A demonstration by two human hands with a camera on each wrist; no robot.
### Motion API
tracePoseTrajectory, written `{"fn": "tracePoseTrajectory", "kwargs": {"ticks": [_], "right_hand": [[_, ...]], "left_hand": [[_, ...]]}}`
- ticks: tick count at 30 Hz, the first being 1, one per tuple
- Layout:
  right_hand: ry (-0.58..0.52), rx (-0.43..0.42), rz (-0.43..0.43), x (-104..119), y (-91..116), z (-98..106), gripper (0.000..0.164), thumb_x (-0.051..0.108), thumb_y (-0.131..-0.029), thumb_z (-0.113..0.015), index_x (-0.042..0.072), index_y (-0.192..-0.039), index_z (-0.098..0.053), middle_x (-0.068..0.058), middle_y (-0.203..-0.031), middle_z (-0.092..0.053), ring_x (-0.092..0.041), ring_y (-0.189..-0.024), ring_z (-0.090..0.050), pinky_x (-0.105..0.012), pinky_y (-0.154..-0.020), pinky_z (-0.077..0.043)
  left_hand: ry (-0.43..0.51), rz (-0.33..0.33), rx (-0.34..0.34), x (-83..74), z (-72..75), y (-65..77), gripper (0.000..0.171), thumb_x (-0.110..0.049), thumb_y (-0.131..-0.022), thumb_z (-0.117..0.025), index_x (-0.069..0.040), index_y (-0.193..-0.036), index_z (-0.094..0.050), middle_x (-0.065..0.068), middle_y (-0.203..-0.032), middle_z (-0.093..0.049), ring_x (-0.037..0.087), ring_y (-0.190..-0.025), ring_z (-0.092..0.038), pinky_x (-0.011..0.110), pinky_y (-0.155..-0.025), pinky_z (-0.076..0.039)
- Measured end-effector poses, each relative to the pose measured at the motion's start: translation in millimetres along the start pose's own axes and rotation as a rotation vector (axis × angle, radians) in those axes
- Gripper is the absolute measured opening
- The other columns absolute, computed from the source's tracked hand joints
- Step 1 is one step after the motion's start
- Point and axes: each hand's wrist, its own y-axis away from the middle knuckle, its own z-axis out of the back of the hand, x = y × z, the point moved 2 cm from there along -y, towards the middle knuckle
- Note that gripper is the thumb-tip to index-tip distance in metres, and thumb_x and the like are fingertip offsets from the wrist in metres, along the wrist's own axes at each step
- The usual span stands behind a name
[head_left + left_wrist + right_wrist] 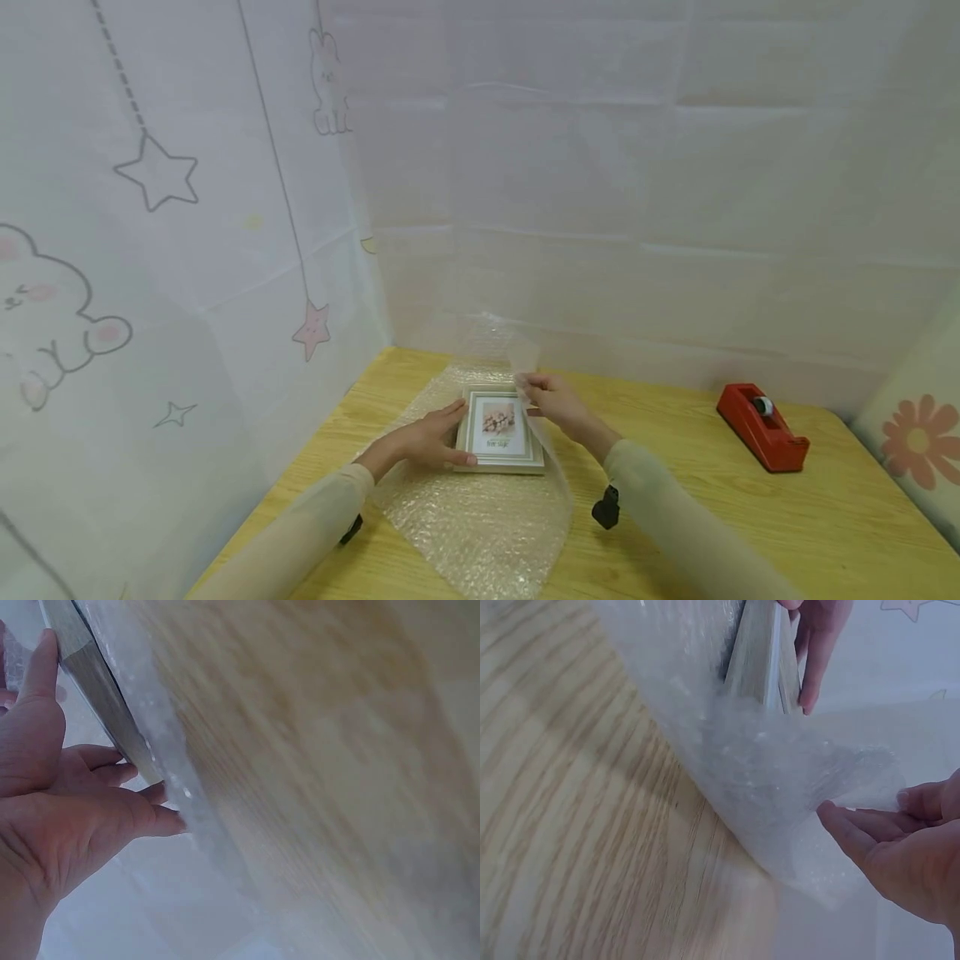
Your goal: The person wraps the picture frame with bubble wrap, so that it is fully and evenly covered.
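A pale picture frame [538,458] with a flower print lies face up on a sheet of clear bubble wrap [480,521]. My left hand [426,439] rests against the frame's left side, its thumb near the lower front edge. In the left wrist view the fingers of that hand [71,791] are extended along the frame's side [97,679]. Between thumb and fingers, my right hand [564,406] pinches the right part of the wrap, lifted beside the frame. The right wrist view shows the raised wrap [780,780] partly covering the frame's side [754,664].
A red tape dispenser [763,432] with a roll in it stands on the right of the wooden table [675,467]. White sheets with printed drawings [172,250] hang behind and to the left of the table.
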Motion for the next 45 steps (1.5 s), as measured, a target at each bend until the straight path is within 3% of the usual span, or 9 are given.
{"fn": "tracePoseTrajectory", "kwargs": {"ticks": [12, 15, 21, 29, 32, 35, 39, 43, 45], "right_hand": [[0.168, -0.007, 0.041, -2, -11, -24, 0.038, 0.004, -0.108, -0.046, -0.007, -0.143, -0.053, -0.024, -0.135, -0.057, -0.036, -0.101, -0.054, -0.051, -0.087, -0.054], [0.213, -0.033, 0.044, 0, -13, -28, 0.035, 0.004, -0.107, -0.047, -0.006, -0.138, -0.059, -0.015, -0.110, -0.065, -0.026, -0.083, -0.054, -0.040, -0.073, -0.055], [0.290, -0.060, 0.031, -2, -16, -38, 0.037, -0.001, -0.103, -0.045, -0.010, -0.135, -0.060, -0.004, -0.071, -0.048, -0.010, -0.054, -0.039, -0.024, -0.050, -0.035], [0.393, -0.134, 0.013, -6, -21, -53, 0.037, 0.000, -0.099, -0.048, -0.009, -0.132, -0.063, -0.014, -0.082, -0.060, -0.010, -0.054, -0.038, -0.024, -0.051, -0.034], [0.499, -0.144, 0.021, -8, -24, -60, 0.037, 0.000, -0.098, -0.049, -0.006, -0.131, -0.066, -0.017, -0.102, -0.070, -0.011, -0.062, -0.046, -0.026, -0.058, -0.040], [0.555, -0.113, 0.023, -10, -26, -67, 0.039, 0.000, -0.098, -0.048, -0.007, -0.132, -0.064, -0.020, -0.116, -0.069, -0.014, -0.064, -0.051, -0.029, -0.062, -0.045], [0.581, -0.066, -0.008, -11, -27, -75, 0.040, 0.002, -0.102, -0.045, -0.006, -0.137, -0.060, -0.019, -0.111, -0.070, -0.017, -0.061, -0.057, -0.034, -0.062, -0.050], [0.702, -0.085, -0.044, -14, -27, -79, 0.036, 0.010, -0.105, -0.047, 0.002, -0.135, -0.066, -0.010, -0.113, -0.070, -0.025, -0.089, -0.060, -0.048, -0.082, -0.050], [0.766, -0.087, -0.060, -14, -28, -81, 0.032, 0.015, -0.106, -0.047, 0.004, -0.121, -0.073, -0.009, -0.106, -0.070, -0.029, -0.096, -0.057, -0.053, -0.085, -0.046]], "left_hand": [[0.034, 0.003, -0.004, -1.9, 1.5, 1.4, 0.114, -0.057, -0.086, -0.077, 0.001, -0.161, -0.014, 0.027, -0.164, -0.008, 0.046, -0.149, -0.014, 0.054, -0.117, -0.019], [0.051, 0.006, -0.005, -3.9, 2.2, 1.7, 0.115, -0.058, -0.086, -0.077, 0.002, -0.161, -0.015, 0.027, -0.165, -0.008, 0.046, -0.149, -0.014, 0.054, -0.117, -0.019], [0.054, -0.012, -0.009, -6.8, 2.2, 0.3, 0.114, -0.054, -0.086, -0.079, 0.005, -0.160, -0.015, 0.028, -0.164, -0.008, 0.045, -0.149, -0.014, 0.053, -0.117, -0.021], [0.046, 0.009, 0.005, -6.7, 1.7, 1.5, 0.115, -0.057, -0.087, -0.076, 0.005, -0.160, -0.013, 0.026, -0.165, -0.007, 0.044, -0.150, -0.013, 0.050, -0.118, -0.020], [0.039, 0.015, 0.007, -4.1, 1.9, 0.9, 0.116, -0.059, -0.087, -0.075, 0.003, -0.161, -0.011, 0.025, -0.165, -0.006, 0.044, -0.150, -0.013, 0.051, -0.118, -0.019], [0.021, 0.016, 0.009, -2.0, 2.2, 0.3, 0.115, -0.060, -0.087, -0.074, 0.002, -0.161, -0.010, 0.024, -0.166, -0.006, 0.044, -0.149, -0.013, 0.051, -0.118, -0.019], [0.008, 0.011, 0.002, -0.6, 3.0, -0.1, 0.114, -0.059, -0.087, -0.074, 0.001, -0.161, -0.011, 0.025, -0.166, -0.007, 0.046, -0.149, -0.013, 0.052, -0.117, -0.020], [0.007, 0.001, 0.006, -0.7, 3.6, 0.0, 0.114, -0.058, -0.088, -0.075, 0.002, -0.161, -0.011, 0.025, -0.165, -0.007, 0.049, -0.148, -0.014, 0.055, -0.117, -0.021], [0.007, 0.001, 0.013, -1.2, 4.6, 0.5, 0.115, -0.059, -0.087, -0.074, 0.003, -0.161, -0.011, 0.024, -0.166, -0.007, 0.050, -0.147, -0.014, 0.057, -0.116, -0.021]]}}
